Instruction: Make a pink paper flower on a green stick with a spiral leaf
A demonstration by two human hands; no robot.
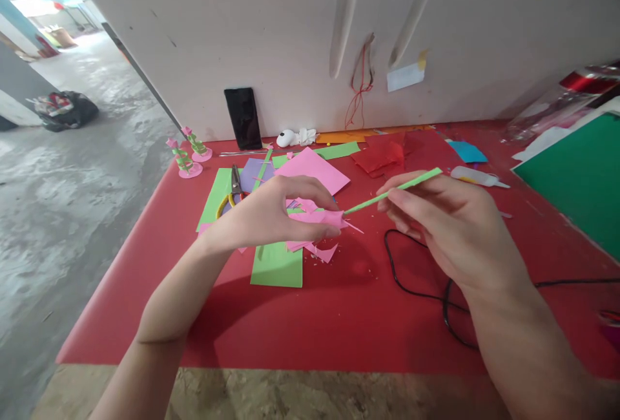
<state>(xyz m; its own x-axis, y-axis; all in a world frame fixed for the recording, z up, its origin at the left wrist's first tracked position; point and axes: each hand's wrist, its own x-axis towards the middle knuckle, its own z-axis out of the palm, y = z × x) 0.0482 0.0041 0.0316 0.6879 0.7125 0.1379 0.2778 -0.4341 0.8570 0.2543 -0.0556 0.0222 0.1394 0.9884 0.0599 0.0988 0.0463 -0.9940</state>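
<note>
My left hand (pixel 276 213) is closed in a pinch on a small pink paper piece (pixel 325 218) held above the red table cover (pixel 314 316). My right hand (pixel 445 220) is closed on a thin green paper stick (pixel 394 192), whose tip meets the pink piece. Under the hands lie pink scraps (pixel 320 251), a green sheet (pixel 277 265) and a larger pink sheet (pixel 312 170).
Yellow-handled scissors (pixel 232 192) lie on green and purple paper at the left. Two finished pink paper flowers (pixel 188 156) stand at the table's far left. A black phone (pixel 243 118) leans on the wall. A glue bottle (pixel 477 177), red paper (pixel 382 155), a black cable (pixel 416 278) and a green board (pixel 581 181) lie right.
</note>
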